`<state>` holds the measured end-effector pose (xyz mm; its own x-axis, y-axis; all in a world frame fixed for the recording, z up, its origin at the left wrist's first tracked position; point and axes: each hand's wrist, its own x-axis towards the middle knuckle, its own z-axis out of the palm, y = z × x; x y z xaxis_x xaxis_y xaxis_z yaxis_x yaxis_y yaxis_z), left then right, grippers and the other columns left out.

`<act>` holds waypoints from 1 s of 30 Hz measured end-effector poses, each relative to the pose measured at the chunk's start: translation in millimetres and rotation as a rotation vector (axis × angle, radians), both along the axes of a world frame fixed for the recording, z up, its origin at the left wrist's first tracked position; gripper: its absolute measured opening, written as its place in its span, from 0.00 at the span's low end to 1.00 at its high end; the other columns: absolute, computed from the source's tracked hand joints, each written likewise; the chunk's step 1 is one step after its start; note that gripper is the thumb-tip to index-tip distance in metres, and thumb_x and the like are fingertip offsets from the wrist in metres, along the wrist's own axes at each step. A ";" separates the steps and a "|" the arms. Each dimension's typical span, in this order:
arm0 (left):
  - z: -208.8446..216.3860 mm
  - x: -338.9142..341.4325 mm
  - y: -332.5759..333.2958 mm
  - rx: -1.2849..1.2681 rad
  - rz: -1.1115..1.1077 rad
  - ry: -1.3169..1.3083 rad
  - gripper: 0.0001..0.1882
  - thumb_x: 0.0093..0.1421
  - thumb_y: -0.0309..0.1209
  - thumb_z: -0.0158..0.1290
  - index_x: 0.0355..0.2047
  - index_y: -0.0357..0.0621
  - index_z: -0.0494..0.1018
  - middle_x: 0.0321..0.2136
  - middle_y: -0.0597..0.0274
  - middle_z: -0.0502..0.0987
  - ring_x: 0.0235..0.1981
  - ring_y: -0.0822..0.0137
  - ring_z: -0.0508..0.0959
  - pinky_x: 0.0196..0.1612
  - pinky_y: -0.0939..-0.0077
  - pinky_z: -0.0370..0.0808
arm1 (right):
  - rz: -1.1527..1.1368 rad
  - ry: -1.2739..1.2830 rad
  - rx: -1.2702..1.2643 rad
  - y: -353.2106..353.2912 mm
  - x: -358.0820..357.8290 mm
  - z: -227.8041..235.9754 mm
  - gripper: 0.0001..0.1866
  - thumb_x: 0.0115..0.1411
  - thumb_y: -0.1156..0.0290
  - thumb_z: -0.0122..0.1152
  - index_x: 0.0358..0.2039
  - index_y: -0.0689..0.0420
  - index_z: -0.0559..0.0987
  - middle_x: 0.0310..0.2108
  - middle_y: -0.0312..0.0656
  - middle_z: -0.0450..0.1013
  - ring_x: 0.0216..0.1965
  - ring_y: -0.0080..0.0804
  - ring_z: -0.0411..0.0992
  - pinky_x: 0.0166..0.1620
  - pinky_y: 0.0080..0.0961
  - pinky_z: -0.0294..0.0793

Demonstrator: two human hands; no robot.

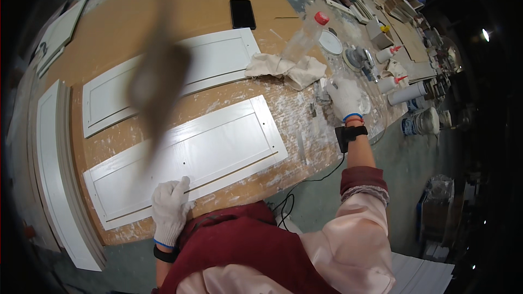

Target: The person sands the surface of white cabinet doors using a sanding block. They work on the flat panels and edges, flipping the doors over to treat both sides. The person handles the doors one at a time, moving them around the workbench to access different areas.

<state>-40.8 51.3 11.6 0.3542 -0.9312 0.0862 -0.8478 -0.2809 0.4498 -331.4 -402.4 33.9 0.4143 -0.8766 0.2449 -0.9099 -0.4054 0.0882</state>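
My left hand (170,207), in a white knit glove, is at the near edge of a white framed panel (218,144) with small dark holes. Its fingers are bent over that edge. My right hand (346,98), gloved too, reaches to the right end of the worktable, beside some white material (364,100). Its fingers look closed, but what they hold is too unclear to name. A crumpled cream cloth (302,72) and a clear bottle with a red cap (304,38) are just beyond it. Farther back lies a second white panel (218,60).
A blurred dark shape (158,81) hangs close to the camera, covering parts of both panels. Stacked white panels (54,169) stand at the left. A phone (242,13), a round lid (330,42), a sander (355,59) and glue bottles (385,54) lie about the worktable (218,204). A cable (313,181) hangs from my right wrist.
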 end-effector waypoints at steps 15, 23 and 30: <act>-1.8 -1.0 -0.3 -0.009 0.002 0.003 0.38 0.35 0.24 0.69 0.52 0.49 0.73 0.36 0.58 0.75 0.38 0.53 0.73 0.41 0.60 0.71 | -0.064 -0.255 0.065 42.3 4.2 35.3 0.17 0.55 0.56 0.59 0.38 0.55 0.82 0.33 0.53 0.78 0.35 0.50 0.75 0.40 0.41 0.74; -11.7 -0.7 6.0 0.077 0.035 0.062 0.39 0.36 0.26 0.69 0.54 0.53 0.72 0.38 0.60 0.74 0.40 0.54 0.72 0.45 0.61 0.71 | 0.063 -1.001 0.766 159.7 -9.2 17.5 0.09 0.60 0.74 0.55 0.40 0.61 0.78 0.29 0.32 0.73 0.29 0.15 0.68 0.31 0.17 0.68; -10.7 -3.4 3.8 0.079 0.039 0.047 0.37 0.39 0.28 0.68 0.54 0.53 0.72 0.39 0.61 0.74 0.42 0.55 0.72 0.47 0.62 0.70 | -0.179 -1.246 0.784 241.8 -27.7 -36.5 0.13 0.59 0.75 0.61 0.45 0.62 0.78 0.32 0.33 0.75 0.30 0.17 0.69 0.35 0.17 0.70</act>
<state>-44.2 55.1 0.9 0.3924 -0.9198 -0.0042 -0.8139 -0.3493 0.4642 -359.1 -160.6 -2.6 0.1723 -0.9656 -0.1950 -0.2749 0.1429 -0.9508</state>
